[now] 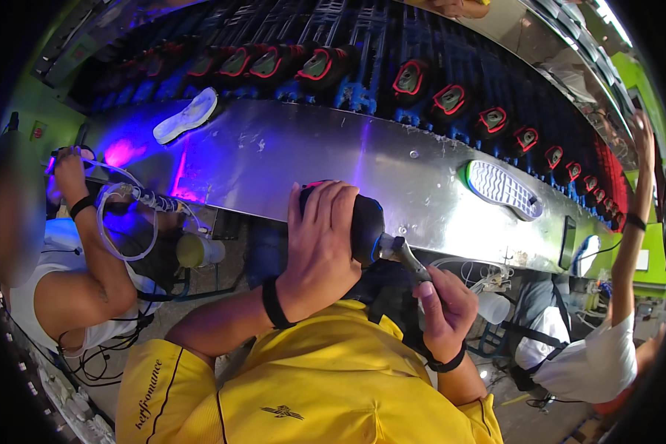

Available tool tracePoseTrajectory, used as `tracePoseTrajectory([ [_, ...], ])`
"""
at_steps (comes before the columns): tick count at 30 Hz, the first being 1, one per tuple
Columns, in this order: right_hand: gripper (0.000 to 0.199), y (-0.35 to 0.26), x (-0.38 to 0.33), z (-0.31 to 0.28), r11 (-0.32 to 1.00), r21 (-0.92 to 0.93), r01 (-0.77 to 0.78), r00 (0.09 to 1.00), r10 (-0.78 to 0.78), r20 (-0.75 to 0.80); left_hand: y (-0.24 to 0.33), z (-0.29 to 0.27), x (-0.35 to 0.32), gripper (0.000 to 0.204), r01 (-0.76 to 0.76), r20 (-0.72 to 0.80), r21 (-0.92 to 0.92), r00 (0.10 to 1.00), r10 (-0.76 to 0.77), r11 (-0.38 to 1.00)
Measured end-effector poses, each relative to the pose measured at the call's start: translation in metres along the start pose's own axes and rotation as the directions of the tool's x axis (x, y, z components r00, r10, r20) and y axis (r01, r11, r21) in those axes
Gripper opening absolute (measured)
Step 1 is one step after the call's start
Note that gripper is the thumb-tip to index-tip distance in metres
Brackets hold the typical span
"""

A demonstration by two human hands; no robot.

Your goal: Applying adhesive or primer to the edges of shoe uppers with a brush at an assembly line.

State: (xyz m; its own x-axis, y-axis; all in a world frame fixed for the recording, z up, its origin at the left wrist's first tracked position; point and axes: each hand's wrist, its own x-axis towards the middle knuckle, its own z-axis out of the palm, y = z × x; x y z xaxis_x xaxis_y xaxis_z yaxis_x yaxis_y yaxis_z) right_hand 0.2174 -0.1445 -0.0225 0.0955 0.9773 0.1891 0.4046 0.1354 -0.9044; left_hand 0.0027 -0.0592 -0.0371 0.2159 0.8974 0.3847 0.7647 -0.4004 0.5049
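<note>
Near the middle, my left hand (322, 244) is closed over a dark shoe upper (367, 229), its fingers spread across the top. A little red shows along the shoe's far edge. My right hand (449, 307) grips the grey handle of a small brush (408, 260) between thumb and fingers. The brush's pale end meets the right side of the shoe upper, or lies just beside it; I cannot tell which. Both hands are in front of the metal bench (274, 159), close to its near edge. Under my left palm, part of the shoe is hidden.
A white sole (186, 117) lies at the bench's left, and a white-and-green sole (502, 190) at its right. Behind runs a rack with several dark, red-rimmed shoes (317, 65). One person (89, 281) works at left, another (588, 355) at right. Tubing (129, 222) hangs at left.
</note>
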Motion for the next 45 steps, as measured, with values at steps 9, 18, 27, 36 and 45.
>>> tracePoseTrajectory([
  [9,0.023,-0.001,0.027,-0.007,0.917,0.210,-0.338,0.941,0.330,0.071,0.001,0.000,0.008,0.069,-0.025,0.046,0.009,0.999,0.024,1.000],
  [18,0.029,-0.002,0.022,0.002,0.851,0.292,-0.437,0.895,0.381,0.230,-0.003,-0.001,0.008,0.067,-0.007,0.010,-0.027,1.000,0.007,1.000],
  [27,0.021,-0.011,0.020,0.002,0.968,0.143,-0.204,0.976,0.190,0.101,-0.003,-0.011,0.022,0.075,-0.012,0.054,0.026,0.998,0.010,1.000],
  [36,0.020,-0.032,0.054,-0.005,0.981,-0.180,0.075,0.997,-0.071,0.025,-0.015,-0.015,0.045,0.077,-0.081,0.140,0.024,0.987,0.077,0.996],
  [45,0.022,0.009,0.081,0.010,0.991,0.024,0.129,0.991,-0.130,0.035,-0.031,-0.023,0.063,0.075,-0.042,0.195,-0.025,0.980,0.046,0.999],
])
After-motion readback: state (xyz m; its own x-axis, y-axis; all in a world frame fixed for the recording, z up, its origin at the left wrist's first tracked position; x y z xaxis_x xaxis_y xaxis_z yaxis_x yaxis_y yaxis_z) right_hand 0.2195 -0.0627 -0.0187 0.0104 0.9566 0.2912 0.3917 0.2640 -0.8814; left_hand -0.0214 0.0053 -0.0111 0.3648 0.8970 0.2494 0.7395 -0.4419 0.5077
